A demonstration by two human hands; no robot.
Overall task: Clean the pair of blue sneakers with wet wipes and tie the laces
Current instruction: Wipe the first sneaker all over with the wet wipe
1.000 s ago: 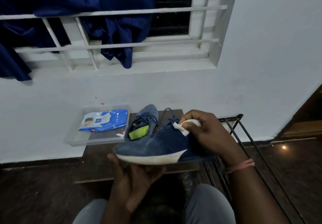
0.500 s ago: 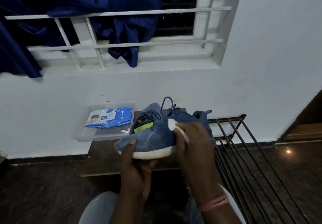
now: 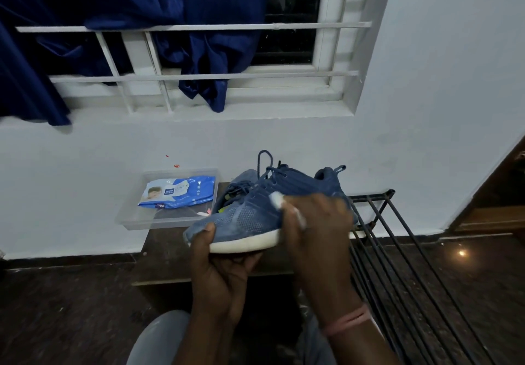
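on my feed, a seated person's left hand [image 3: 224,268] cups a blue sneaker [image 3: 255,211] from below, palm under its white sole [image 3: 244,244] and thumb curled up over the toe, so the shoe hangs in the air above a low dark wooden stand [image 3: 167,245], toe pointing left. the right hand [image 3: 315,222] lies over the sneaker's near side around the middle, fingers bent round a white wet wipe [image 3: 279,201] and pressing it to the blue knit — i see only small bits of the wipe poking out at the fingertips and under the hand. the laces [image 3: 265,163] are loose, one loop standing up above the tongue. a pink band [image 3: 348,322] circles the right wrist.

the second sneaker [image 3: 241,184] sits just behind the held one on the stand, mostly hidden, with a sliver of yellow-green insole showing. left of it, a clear plastic tray [image 3: 133,217] rests on the stand against the white wall and holds a blue wipes pack [image 3: 177,191] lying flat. to the right of the stand — a black metal rack [image 3: 397,251] runs toward the camera over the dark floor. above, a dark blue curtain [image 3: 127,9] drapes through the white window grille [image 3: 199,76]
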